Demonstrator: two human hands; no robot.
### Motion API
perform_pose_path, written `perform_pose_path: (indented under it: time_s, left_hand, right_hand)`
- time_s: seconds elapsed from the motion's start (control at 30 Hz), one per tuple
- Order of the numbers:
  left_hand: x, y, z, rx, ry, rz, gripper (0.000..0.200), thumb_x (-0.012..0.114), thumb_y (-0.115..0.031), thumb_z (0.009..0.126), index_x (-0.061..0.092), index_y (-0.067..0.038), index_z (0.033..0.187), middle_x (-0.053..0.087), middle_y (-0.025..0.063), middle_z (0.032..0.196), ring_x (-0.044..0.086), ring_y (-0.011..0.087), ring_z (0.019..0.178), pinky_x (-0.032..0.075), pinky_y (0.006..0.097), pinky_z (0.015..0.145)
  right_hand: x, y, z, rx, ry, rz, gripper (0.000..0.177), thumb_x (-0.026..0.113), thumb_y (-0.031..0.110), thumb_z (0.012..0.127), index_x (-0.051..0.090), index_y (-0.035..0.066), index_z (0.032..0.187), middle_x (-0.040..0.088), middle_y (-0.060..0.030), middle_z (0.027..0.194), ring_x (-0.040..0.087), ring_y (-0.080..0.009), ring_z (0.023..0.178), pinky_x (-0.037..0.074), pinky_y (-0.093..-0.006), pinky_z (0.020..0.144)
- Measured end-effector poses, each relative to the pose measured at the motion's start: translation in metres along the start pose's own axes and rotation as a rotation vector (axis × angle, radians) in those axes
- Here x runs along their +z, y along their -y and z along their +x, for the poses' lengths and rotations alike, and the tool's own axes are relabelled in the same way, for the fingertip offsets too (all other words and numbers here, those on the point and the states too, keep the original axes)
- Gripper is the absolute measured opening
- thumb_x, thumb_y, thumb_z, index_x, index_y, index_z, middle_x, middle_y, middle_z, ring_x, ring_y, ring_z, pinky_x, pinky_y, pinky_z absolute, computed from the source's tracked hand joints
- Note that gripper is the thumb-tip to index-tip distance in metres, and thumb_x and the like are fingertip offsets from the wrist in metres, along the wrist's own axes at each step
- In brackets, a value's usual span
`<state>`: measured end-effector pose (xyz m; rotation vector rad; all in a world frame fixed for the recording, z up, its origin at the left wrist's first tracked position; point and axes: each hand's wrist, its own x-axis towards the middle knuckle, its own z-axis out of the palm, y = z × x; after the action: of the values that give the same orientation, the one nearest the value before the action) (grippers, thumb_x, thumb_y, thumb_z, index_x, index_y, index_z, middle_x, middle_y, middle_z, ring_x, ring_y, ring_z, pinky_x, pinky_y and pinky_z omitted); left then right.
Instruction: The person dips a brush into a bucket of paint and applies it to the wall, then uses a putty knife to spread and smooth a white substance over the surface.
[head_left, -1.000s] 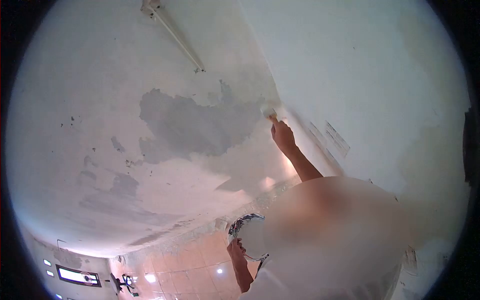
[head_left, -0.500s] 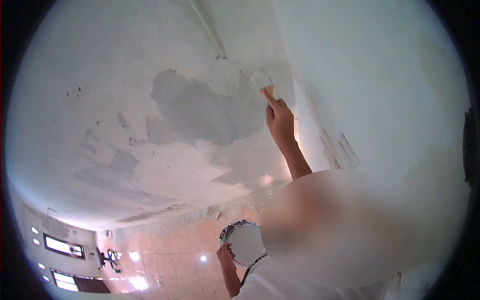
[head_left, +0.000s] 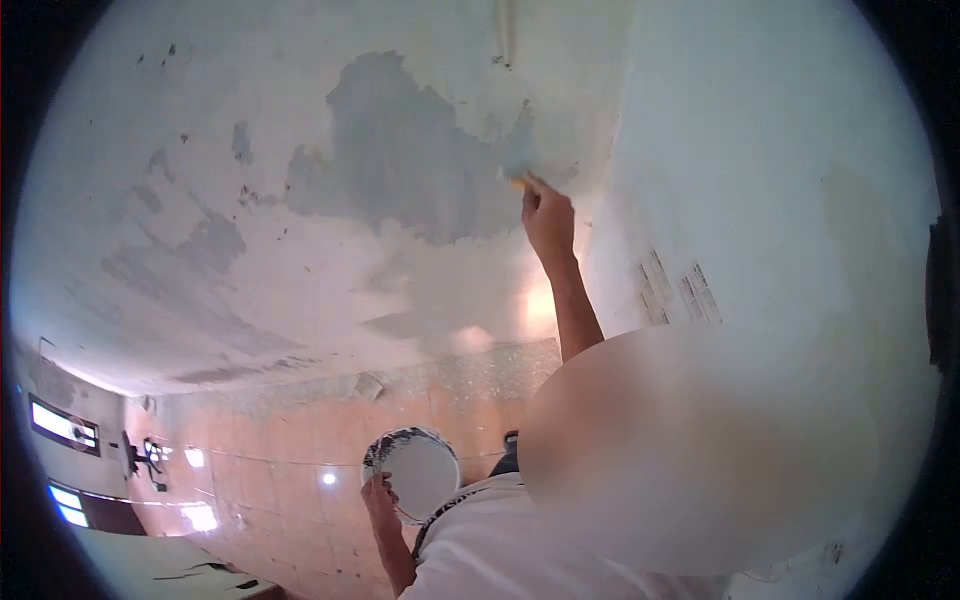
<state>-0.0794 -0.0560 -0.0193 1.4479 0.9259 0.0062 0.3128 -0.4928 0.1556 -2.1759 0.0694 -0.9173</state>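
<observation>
My right hand (head_left: 549, 215), arm stretched up to the wall, is closed round a putty knife (head_left: 517, 184) with a yellowish grip. Its pale blade points left at a wall (head_left: 260, 290) with a large grey patch (head_left: 400, 150), close to the corner. Lower down, my left hand (head_left: 380, 498) is closed on the near-left rim of a round bucket (head_left: 446, 445). Pale grey-white material fills the bucket, and dark smears mark its inner rim. The fingertips of my left hand are small and partly hidden.
A second wall (head_left: 750, 200) meets the patched one at the right, with scraped marks. Orange floor tiles (head_left: 290, 435) lie below. A loose block (head_left: 370, 386) rests by the wall's foot. A dark object (head_left: 152, 455) stands farther off near windows. A blurred area covers the lower right.
The view has shifted, so the wall patch and bucket appear farther left and up. My right hand has turned the putty knife so its blade now points left rather than upward.
</observation>
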Motion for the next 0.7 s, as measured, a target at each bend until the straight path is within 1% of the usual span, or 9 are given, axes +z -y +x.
perform_pose_path:
  time_s: [0.13, 0.23, 0.33, 0.37, 0.4, 0.43, 0.47, 0.57, 0.7]
  left_hand:
    - [-0.041, 0.016, 0.024, -0.025, 0.027, -0.088, 0.031, 0.06, -0.029, 0.103, 0.069, 0.0, 0.096, 0.044, -0.0042, 0.067, 0.04, 0.0057, 0.049, 0.032, 0.0243, 0.044]
    - [-0.078, 0.018, 0.046, -0.009, 0.03, -0.072, 0.03, 0.06, -0.029, 0.103, 0.069, -0.001, 0.096, 0.043, -0.0047, 0.068, 0.04, 0.0052, 0.049, 0.032, 0.0236, 0.045]
    - [-0.128, 0.027, 0.074, 0.002, 0.099, -0.079, 0.028, 0.06, -0.028, 0.103, 0.07, -0.002, 0.098, 0.044, -0.0048, 0.069, 0.04, 0.0048, 0.05, 0.031, 0.0233, 0.045]
    - [-0.14, 0.023, 0.091, 0.025, 0.118, -0.082, 0.027, 0.061, -0.028, 0.103, 0.07, -0.003, 0.099, 0.044, -0.0047, 0.07, 0.039, 0.0047, 0.051, 0.03, 0.0231, 0.044]
    - [-0.154, 0.013, 0.102, 0.042, 0.123, -0.109, 0.027, 0.061, -0.028, 0.103, 0.07, -0.003, 0.099, 0.044, -0.0047, 0.07, 0.039, 0.0047, 0.051, 0.03, 0.0231, 0.044]
    - [-0.169, 0.006, 0.101, 0.047, 0.153, -0.1, 0.027, 0.061, -0.027, 0.103, 0.071, -0.003, 0.098, 0.045, -0.0043, 0.071, 0.04, 0.005, 0.053, 0.031, 0.024, 0.047]
    - [-0.181, 0.005, 0.097, 0.044, 0.181, -0.091, 0.026, 0.061, -0.027, 0.103, 0.071, -0.004, 0.097, 0.046, -0.0039, 0.072, 0.041, 0.0054, 0.056, 0.032, 0.025, 0.049]
    - [-0.218, 0.005, 0.112, 0.089, 0.173, 0.014, 0.028, 0.06, -0.027, 0.104, 0.071, -0.003, 0.096, 0.048, -0.0034, 0.074, 0.042, 0.0059, 0.063, 0.035, 0.0262, 0.057]
    - [-0.256, 0.036, 0.153, 0.225, 0.129, 0.052, 0.025, 0.059, -0.025, 0.101, 0.07, -0.003, 0.094, 0.049, -0.0019, 0.076, 0.044, 0.0112, 0.067, 0.035, 0.0318, 0.061]
  right_hand:
    - [0.009, 0.064, -0.017, -0.173, -0.309, 0.253, 0.037, 0.06, 0.012, 0.105, 0.063, 0.005, 0.141, 0.073, -0.0259, 0.104, 0.071, -0.0446, 0.092, 0.058, -0.0502, 0.082]
    - [0.089, 0.045, -0.05, -0.292, -0.306, 0.058, 0.038, 0.059, 0.005, 0.105, 0.062, 0.005, 0.143, 0.072, -0.0262, 0.116, 0.071, -0.0445, 0.088, 0.057, -0.0497, 0.078]
    - [0.182, -0.02, -0.134, 0.114, 0.011, -0.279, 0.026, 0.054, 0.016, 0.108, 0.066, 0.006, 0.129, 0.071, -0.0269, 0.091, 0.069, -0.0491, 0.091, 0.054, -0.059, 0.077]
    - [0.189, -0.026, -0.16, 0.193, 0.183, -0.331, 0.033, 0.054, 0.017, 0.105, 0.064, 0.01, 0.136, 0.074, -0.0251, 0.098, 0.072, -0.0464, 0.091, 0.058, -0.0578, 0.082]
    - [0.216, -0.075, -0.181, -0.04, 0.241, -0.323, 0.029, 0.058, 0.016, 0.101, 0.07, 0.01, 0.127, 0.074, -0.0267, 0.103, 0.074, -0.0445, 0.096, 0.06, -0.0573, 0.084]
    - [0.207, -0.06, -0.191, 0.017, 0.463, -0.487, 0.021, 0.062, 0.015, 0.097, 0.075, 0.008, 0.113, 0.075, -0.0276, 0.104, 0.075, -0.0438, 0.096, 0.061, -0.0568, 0.086]
    - [0.221, -0.075, -0.195, 0.166, 0.41, -0.468, 0.018, 0.064, 0.014, 0.094, 0.075, 0.005, 0.104, 0.076, -0.0269, 0.1, 0.075, -0.0434, 0.096, 0.061, -0.0559, 0.088]
    - [0.218, -0.05, -0.113, -0.17, 0.156, -0.599, 0.021, 0.06, 0.019, 0.098, 0.073, 0.002, 0.094, 0.074, -0.0246, 0.09, 0.074, -0.0434, 0.086, 0.059, -0.0572, 0.078]
    - [0.097, 0.121, 0.026, -0.197, -0.141, -0.538, 0.033, 0.06, 0.028, 0.102, 0.076, 0.0, 0.099, 0.073, -0.027, 0.089, 0.071, -0.0482, 0.088, 0.057, -0.0559, 0.083]
